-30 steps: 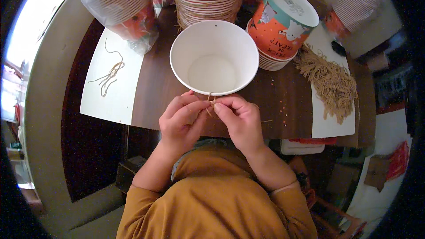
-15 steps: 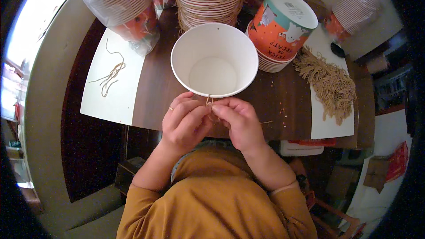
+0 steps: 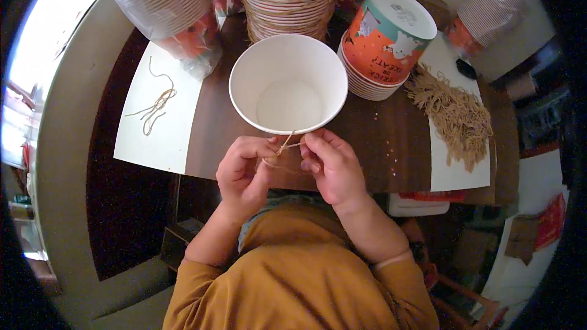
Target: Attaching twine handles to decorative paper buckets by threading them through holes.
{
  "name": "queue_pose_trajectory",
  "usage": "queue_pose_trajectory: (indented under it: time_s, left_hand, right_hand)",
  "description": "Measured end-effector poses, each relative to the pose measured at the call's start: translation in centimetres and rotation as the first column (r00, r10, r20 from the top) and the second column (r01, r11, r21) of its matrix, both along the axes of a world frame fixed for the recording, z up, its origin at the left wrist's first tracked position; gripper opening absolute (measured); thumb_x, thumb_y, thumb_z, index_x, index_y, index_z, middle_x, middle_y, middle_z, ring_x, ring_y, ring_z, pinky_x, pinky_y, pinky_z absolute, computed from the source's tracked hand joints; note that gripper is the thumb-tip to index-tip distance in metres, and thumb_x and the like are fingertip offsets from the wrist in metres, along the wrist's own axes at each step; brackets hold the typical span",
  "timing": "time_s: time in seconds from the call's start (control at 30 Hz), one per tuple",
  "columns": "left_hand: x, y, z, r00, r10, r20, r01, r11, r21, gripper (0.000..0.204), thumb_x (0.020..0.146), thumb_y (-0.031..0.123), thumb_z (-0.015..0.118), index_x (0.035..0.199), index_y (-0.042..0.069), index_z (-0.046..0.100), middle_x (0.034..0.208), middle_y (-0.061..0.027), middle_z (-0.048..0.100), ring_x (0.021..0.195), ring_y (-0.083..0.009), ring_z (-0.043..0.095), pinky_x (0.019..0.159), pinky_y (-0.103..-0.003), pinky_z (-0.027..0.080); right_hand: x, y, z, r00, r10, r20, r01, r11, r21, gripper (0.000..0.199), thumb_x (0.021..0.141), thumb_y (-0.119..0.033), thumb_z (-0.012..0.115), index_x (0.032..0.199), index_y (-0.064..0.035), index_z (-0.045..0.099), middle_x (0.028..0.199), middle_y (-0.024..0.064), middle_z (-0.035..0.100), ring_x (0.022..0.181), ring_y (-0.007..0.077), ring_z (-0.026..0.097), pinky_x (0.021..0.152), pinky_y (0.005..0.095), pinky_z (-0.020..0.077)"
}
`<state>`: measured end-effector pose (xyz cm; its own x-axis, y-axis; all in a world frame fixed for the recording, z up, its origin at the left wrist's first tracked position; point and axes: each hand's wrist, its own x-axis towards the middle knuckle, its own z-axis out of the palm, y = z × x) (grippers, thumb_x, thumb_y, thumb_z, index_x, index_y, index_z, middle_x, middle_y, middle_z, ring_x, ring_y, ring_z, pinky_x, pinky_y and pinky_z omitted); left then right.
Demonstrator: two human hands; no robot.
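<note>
A white-lined paper bucket [image 3: 287,76] stands mouth up on the dark wooden table in front of me. A thin tan string [image 3: 285,146] comes from its near rim, with a loose knot or loop just off the rim. My right hand [image 3: 333,162] pinches one end of the string between thumb and forefinger. On the other side of the knot, my left hand [image 3: 244,168] is closed with fingertips and thumb on the string, and a curved strand hangs below. Part of the string is hidden by the fingers.
An upside-down orange and teal bucket [image 3: 388,43] on a short stack stands right. Behind is a tall bucket stack [image 3: 287,9] with strings. Plastic-wrapped stacks [image 3: 162,6] rise far left. A tan string pile [image 3: 455,116] lies right; loose strings [image 3: 158,107] lie on white card left.
My hands have moved apart, drawing the string out sideways between them. The bucket has shifted slightly left.
</note>
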<state>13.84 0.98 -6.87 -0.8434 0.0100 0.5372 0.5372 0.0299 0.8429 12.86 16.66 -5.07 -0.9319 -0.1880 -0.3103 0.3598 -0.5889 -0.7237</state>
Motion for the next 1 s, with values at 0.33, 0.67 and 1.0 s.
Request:
queue_pose_trajectory:
  time_s: [0.33, 0.67, 1.0]
  left_hand:
    - [0.3, 0.1, 0.1, 0.994, -0.017, 0.107, 0.010, 0.998, 0.065, 0.008, 0.091, 0.006, 0.054, 0.091, -0.001, 0.053, 0.091, -0.0103, 0.053, 0.087, -0.0212, 0.059, 0.079, -0.035, 0.052]
    - [0.0, -1.0, 1.7, 1.000, 0.001, 0.007, -0.001, 0.999, -0.049, 0.010, 0.080, -0.005, 0.061, 0.089, -0.001, 0.062, 0.092, -0.0130, 0.063, 0.087, -0.0196, 0.060, 0.076, -0.029, 0.048]
    - [0.6, -1.5, 3.5, 0.976, -0.058, -0.209, 0.014, 0.979, -0.206, 0.019, 0.070, -0.009, 0.065, 0.086, 0.002, 0.064, 0.085, -0.0094, 0.062, 0.077, -0.0207, 0.059, 0.068, -0.029, 0.048]
  right_hand:
    - [-0.1, -0.1, -0.6, 0.997, -0.031, -0.064, 0.041, 0.985, 0.168, 0.017, 0.094, -0.024, 0.054, 0.086, -0.0082, 0.056, 0.075, -0.0033, 0.050, 0.062, 0.0046, 0.040, 0.055, 0.0184, 0.0324]
    - [0.5, 1.0, 0.5, 0.507, 0.289, -0.812, 0.737, 0.344, 0.582, 0.039, 0.073, -0.013, 0.071, 0.109, -0.0081, 0.058, 0.097, 0.0093, 0.057, 0.082, 0.0261, 0.055, 0.072, 0.0364, 0.0438]
    - [-1.8, 0.8, 1.4, 0.086, 0.553, -0.829, 0.798, 0.459, 0.390, 0.024, 0.069, -0.020, 0.068, 0.092, -0.0127, 0.064, 0.097, 0.0036, 0.056, 0.077, 0.0208, 0.054, 0.067, 0.0356, 0.0401]
